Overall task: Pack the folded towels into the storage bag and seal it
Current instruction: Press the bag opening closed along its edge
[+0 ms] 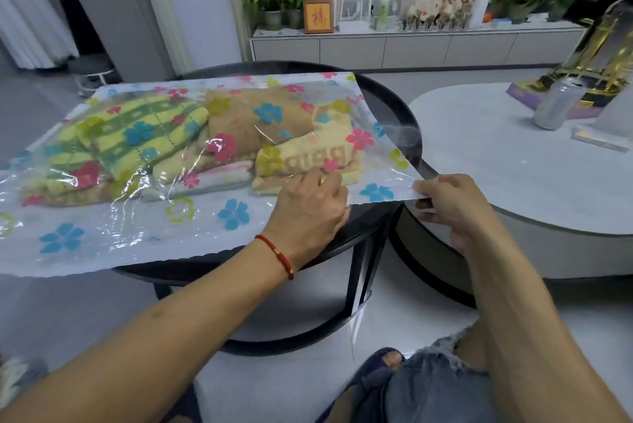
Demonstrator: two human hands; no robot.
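Presently, the storage bag [144, 227], clear plastic printed with coloured flowers, lies flat across the round black table [394, 97]. Folded towels [239, 141] sit inside it: green-and-yellow ones to the left, tan and cream ones to the right. The left hand [308, 206] rests palm-down on the bag's near right area, fingers flat against the plastic beside the cream towel. The right hand [448, 203] pinches the bag's near right corner, lifted just off the table edge.
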